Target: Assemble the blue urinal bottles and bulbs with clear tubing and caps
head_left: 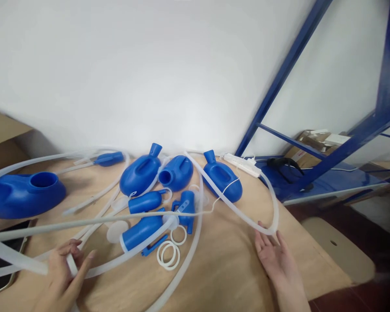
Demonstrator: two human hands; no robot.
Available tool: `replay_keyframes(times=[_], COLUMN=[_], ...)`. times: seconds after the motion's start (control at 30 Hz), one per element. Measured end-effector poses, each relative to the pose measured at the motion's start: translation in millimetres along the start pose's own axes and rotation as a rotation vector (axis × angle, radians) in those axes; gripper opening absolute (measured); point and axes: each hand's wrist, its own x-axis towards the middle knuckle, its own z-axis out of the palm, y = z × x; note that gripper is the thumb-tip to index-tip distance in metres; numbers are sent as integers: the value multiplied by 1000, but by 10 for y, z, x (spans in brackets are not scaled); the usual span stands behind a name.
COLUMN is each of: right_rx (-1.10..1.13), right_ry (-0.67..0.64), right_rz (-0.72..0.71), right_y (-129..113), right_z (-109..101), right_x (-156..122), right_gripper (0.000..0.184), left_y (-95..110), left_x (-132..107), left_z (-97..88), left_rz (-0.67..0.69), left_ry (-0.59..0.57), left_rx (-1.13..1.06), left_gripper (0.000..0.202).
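Note:
My left hand (63, 273) is at the lower left, its fingers curled around a translucent white tube (72, 263). At the right, my right hand (276, 260) lies palm up with its fingers apart. A loop of clear hose (247, 223) touches or passes just above those fingertips. Between the hands are a blue bottle (143, 232) with a white rim, a smaller blue cup-like piece (145, 202) and a blue fitting (186, 203) with a tube joined near it. Several white rings (169, 255) lie by a blue handle strip (154, 245).
Blue jugs with handles (141, 173), (222, 180) stand along the wall, and a large blue vessel (19, 195) is at the left. A white power strip (242, 164) lies near a blue metal rack (286, 60). A dark phone-like device (6, 260) and a stool (338, 247) flank the table.

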Motion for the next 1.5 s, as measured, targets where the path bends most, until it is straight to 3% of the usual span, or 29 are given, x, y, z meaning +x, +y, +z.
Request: replay_keyframes(times=[0.1, 0.27, 0.33, 0.43, 0.53, 0.63, 0.7, 0.8, 0.87, 0.9, 0.93, 1.0, 1.07, 1.1, 1.17, 1.27, 1.37, 1.5], right_rx=[-5, -294, -423, -585, -697, -876, -1047, -1244, -1326, -1376, -1395, -1388, -1379, -1385, -1407, -1428, -1514, -1527], right_ry=[49, -226, -318, -487, -543, -576, -632, -861, -956, -939, -834, -470, -204, -206, -290, -529, -803, -1050], right_rz=[-78, -390, -528, -705, -787, -785, -718, -655, -724, -781, -875, -1079, -1046, -945, -877, -937, -1010, -1098], right_y=[-147, -455, -652, -970, -1189, -1208, -1118, -931, -842, -821, -814, -829, -841, -829, -751, -519, -261, -94], right_z=[187, 792, 1156, 1795, 2449, 2965, 3138, 3057, 2799, 2627, 2440, 2055, 1710, 1569, 1365, 1243, 1265, 1388], right_x=[40, -108, -206, -327, -315, -151, -37, 26, 32, 54, 100, 276, 521, 637, 796, 769, 512, 106], right_gripper=[18, 64, 69, 55, 38, 29, 22, 25, 34, 38, 41, 48, 55, 59, 58, 56, 55, 33], left_y=[-122, -228, -224, -200, -183, -166, -149, -132, -133, -138, -143, -153, -154, -152, -145, -133, -133, -152], left_x=[-1, -7, -11, -11, 1, 10, 1, -32, -55, -65, -72, -79, -83, -84, -88, -96, -105, -109], left_z=[89, 153, 146, 133, 132, 137, 142, 146, 145, 144, 143, 144, 151, 156, 165, 171, 172, 174], left_rz=[48, 107, 124, 146, 191, 216, 202, 188, 183, 192, 206, 234, 244, 240, 240, 246, 238, 215], left_ry=[18, 73, 68, 92, 110, 103, 110, 107, 87, 74, 66, 54, 55, 60, 62, 55, 49, 33], left_rx=[15, 19, 28, 29, 41, 65, 63, 56, 56, 55, 54, 56, 61, 64, 67, 76, 97, 94], left_gripper=[50, 44, 41, 40, 38, 37, 38, 37, 33, 32, 30, 30, 32, 33, 34, 36, 39, 41])
